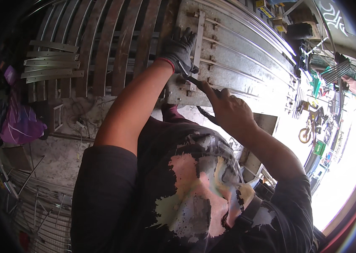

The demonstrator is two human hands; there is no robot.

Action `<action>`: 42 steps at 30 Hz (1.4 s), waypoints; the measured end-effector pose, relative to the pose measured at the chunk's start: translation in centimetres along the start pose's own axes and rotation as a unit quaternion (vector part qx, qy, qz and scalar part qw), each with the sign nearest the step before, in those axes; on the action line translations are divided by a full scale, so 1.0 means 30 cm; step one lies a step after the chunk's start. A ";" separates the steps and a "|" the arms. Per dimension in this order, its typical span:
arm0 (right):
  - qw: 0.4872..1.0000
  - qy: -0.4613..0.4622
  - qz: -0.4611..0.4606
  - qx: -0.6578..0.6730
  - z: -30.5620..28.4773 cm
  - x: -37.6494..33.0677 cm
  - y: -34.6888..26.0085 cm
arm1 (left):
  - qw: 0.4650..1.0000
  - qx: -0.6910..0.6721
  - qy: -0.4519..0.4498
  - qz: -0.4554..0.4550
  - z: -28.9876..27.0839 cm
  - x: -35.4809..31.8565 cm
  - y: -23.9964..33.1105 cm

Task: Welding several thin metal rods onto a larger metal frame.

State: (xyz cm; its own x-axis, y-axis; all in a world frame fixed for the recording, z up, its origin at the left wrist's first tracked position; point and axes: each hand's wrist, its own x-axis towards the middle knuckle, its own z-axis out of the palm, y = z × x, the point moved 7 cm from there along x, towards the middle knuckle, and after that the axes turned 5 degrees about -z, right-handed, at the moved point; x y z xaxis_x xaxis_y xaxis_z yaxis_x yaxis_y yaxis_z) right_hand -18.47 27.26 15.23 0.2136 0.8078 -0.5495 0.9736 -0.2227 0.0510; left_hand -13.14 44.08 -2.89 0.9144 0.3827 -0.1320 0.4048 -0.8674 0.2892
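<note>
My left hand (179, 51), in a dark grey glove with a red cuff, lies with its fingers spread at the left edge of a metal work table (232, 63). Beside its fingers runs a narrow flat metal strip (198, 40), drilled with holes, laid across the table. My bare right hand (232, 110) is closed around a dark tool (203, 86). One end of that tool reaches to the strip's near end, close to my left thumb; a second dark, tapering part juts out below. Its exact kind is unclear.
Long flat steel bars (104, 46) lie side by side to the left, with several short drilled strips (51, 63) across them. Thin rods (245, 48) run along the table. A purple bag (22, 124) is at far left. Beyond the bright opening at right stands a motorbike (308, 130).
</note>
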 end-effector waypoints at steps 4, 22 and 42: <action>1.000 0.023 -0.021 0.003 -0.004 0.001 -0.015 | 1.000 0.000 -0.002 0.010 0.001 -0.004 -0.002; 0.999 -0.018 0.014 0.045 0.044 -0.004 -0.027 | 0.999 -0.034 -0.012 0.018 0.007 -0.005 -0.002; 0.851 0.318 0.191 0.372 0.194 0.062 0.508 | 0.896 -0.167 -0.237 -0.337 -0.092 0.086 -0.113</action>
State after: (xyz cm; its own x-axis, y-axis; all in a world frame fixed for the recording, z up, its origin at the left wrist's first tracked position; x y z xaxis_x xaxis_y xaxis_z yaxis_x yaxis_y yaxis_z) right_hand -3.72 22.20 10.13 0.7343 0.6778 -0.0375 0.5525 -0.6289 -0.5470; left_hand -12.15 48.89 -1.59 0.3893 0.5366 -0.7487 0.9153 -0.3161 0.2494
